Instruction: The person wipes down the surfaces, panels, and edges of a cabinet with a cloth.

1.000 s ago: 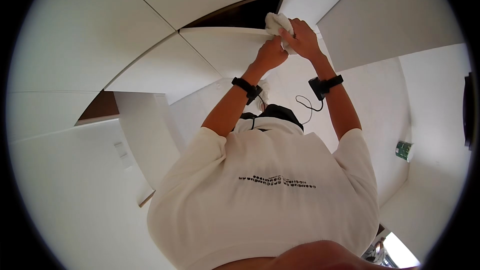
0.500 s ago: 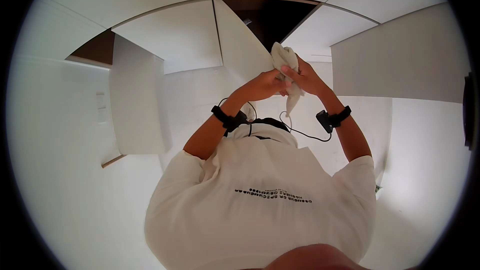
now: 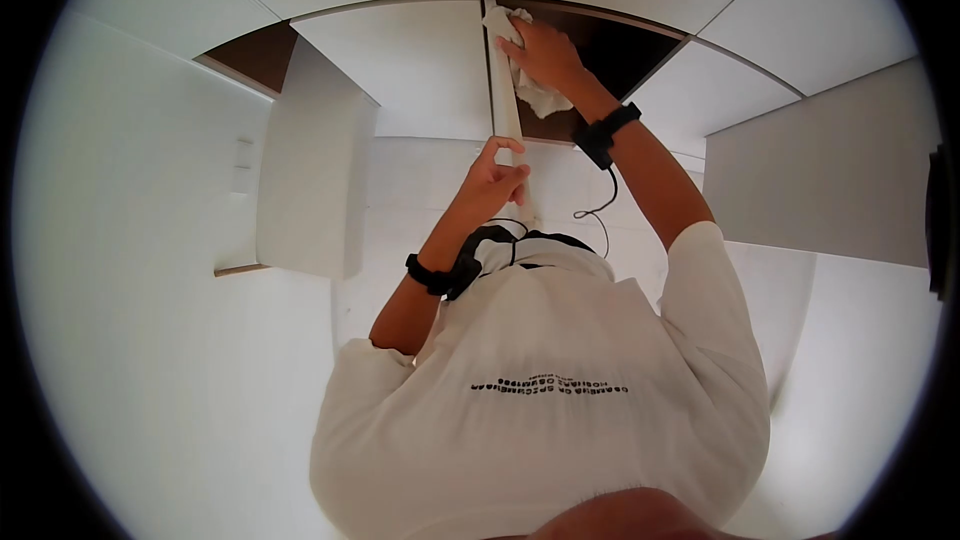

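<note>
A white cloth [image 3: 540, 97] is gripped in my right hand [image 3: 545, 52], pressed against the inner side of the open white cabinet door [image 3: 503, 90] near its hinge side. Part of the cloth hangs below my fingers, in front of the dark cabinet interior [image 3: 615, 50]. My left hand [image 3: 492, 183] is at the door's outer end, fingers curved around the edge, with the thumb and forefinger touching or close to it. The door stands nearly edge-on to the view.
Closed white cabinet doors [image 3: 400, 70] flank the opening. A pale grey panel [image 3: 815, 160] stands at the right. On the left are a white panel [image 3: 310, 160] and a brown recess [image 3: 255, 58]. Black wrist straps with cables are on both arms.
The door has swung wider open. My right hand has moved up and inward with the cloth, away from my left hand, which let go of the cloth and is now at the door's edge.
</note>
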A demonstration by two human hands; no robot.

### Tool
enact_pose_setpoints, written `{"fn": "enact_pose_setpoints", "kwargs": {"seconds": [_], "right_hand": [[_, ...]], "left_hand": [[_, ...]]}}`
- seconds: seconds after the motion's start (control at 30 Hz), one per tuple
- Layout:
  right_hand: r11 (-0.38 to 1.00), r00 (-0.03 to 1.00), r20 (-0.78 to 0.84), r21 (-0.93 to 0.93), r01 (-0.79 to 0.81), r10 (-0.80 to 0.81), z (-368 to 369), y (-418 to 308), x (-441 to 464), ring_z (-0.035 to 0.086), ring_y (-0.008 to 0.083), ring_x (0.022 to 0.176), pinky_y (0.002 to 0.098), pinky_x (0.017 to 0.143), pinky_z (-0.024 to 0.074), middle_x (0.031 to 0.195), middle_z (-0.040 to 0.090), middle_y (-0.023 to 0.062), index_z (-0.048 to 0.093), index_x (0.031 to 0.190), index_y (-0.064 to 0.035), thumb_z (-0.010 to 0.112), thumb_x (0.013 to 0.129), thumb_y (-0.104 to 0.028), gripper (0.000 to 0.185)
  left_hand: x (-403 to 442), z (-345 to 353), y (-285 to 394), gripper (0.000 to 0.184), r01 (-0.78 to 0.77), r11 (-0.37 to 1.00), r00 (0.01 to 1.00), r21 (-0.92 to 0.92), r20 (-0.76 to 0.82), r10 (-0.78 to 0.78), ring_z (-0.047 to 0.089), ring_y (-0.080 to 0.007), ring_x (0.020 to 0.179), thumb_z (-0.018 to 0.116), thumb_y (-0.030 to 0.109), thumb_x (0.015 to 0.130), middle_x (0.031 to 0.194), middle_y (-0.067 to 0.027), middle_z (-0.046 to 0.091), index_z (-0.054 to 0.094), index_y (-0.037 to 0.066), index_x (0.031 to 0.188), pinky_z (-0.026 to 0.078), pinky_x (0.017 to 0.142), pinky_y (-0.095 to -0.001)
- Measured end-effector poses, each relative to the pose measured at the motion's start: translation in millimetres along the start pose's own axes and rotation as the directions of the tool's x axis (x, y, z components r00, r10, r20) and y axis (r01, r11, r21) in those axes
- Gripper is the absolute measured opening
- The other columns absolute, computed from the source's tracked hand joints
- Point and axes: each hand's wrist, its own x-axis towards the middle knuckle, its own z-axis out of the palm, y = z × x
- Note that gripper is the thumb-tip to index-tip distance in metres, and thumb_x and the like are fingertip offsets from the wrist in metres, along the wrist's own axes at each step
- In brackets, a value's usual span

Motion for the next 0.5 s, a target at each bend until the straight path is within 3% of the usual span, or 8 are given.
{"fn": "enact_pose_setpoints", "kwargs": {"seconds": [0.1, 0.23, 0.33, 0.43, 0.5], "right_hand": [[0.985, 0.989, 0.104, -0.123, 0.122, -0.109, -22.0, -11.4, 27.9, 0.067, 0.0386, 0.092, 0.0499, 0.080, 0.0547, 0.100, 0.067, 0.0191, 0.065, 0.114, -0.0110, 0.062, 0.090, -0.039, 0.037], [0.969, 0.979, 0.187, -0.214, 0.125, -0.085, -24.9, -20.4, 27.5, 0.069, 0.0355, 0.089, 0.0472, 0.078, 0.0566, 0.102, 0.068, 0.0151, 0.064, 0.125, -0.0160, 0.063, 0.090, -0.036, 0.040], [0.960, 0.973, 0.180, -0.211, 0.181, -0.144, -31.1, -17.6, -0.7, 0.069, 0.0347, 0.085, 0.0463, 0.075, 0.0568, 0.101, 0.066, 0.0144, 0.065, 0.120, -0.0151, 0.066, 0.086, -0.032, 0.038], [0.949, 0.957, 0.213, -0.204, 0.241, -0.197, -48.3, -26.0, -48.2, 0.069, 0.0327, 0.081, 0.0442, 0.070, 0.0564, 0.101, 0.065, 0.0148, 0.066, 0.114, -0.0122, 0.070, 0.082, -0.029, 0.037], [0.942, 0.956, 0.211, -0.225, 0.250, -0.203, -55.8, -31.0, -83.0, 0.070, 0.0302, 0.077, 0.0412, 0.067, 0.0566, 0.105, 0.064, 0.0140, 0.066, 0.116, -0.0123, 0.071, 0.081, -0.027, 0.038]], "left_hand": [[3.4, -8.3, -18.2, 0.015, -0.332, 0.927, 0.914, 0.173, 0.300, 0.272, 0.055, -0.0107, 0.072, 0.057, 0.005, 0.096, 0.085, -0.0025, 0.059, 0.054, 0.008, 0.111, 0.046, 0.064, -0.0240], [-13.5, 3.5, -0.2, 0.018, -0.392, 0.846, 0.857, 0.361, 0.478, 0.194, 0.052, -0.0139, 0.092, 0.060, 0.004, 0.095, 0.105, -0.0024, 0.056, 0.058, 0.007, 0.113, 0.044, 0.086, -0.0292], [-8.4, 1.9, -4.8, 0.021, -0.404, 0.855, 0.848, 0.324, 0.484, 0.217, 0.054, -0.0151, 0.096, 0.061, 0.004, 0.095, 0.107, -0.0034, 0.058, 0.058, 0.007, 0.115, 0.044, 0.090, -0.0299], [-5.1, -3.6, 7.6, 0.021, -0.253, 0.868, 0.941, 0.427, 0.315, 0.120, 0.054, -0.0158, 0.100, 0.061, 0.004, 0.095, 0.110, -0.0027, 0.061, 0.058, 0.008, 0.116, 0.043, 0.093, -0.0313], [11.9, -22.7, -0.9, 0.029, -0.220, 0.904, 0.966, 0.367, 0.210, 0.150, 0.052, -0.0221, 0.114, 0.062, 0.002, 0.093, 0.123, -0.0084, 0.056, 0.053, 0.004, 0.120, 0.042, 0.098, -0.0355]]}}
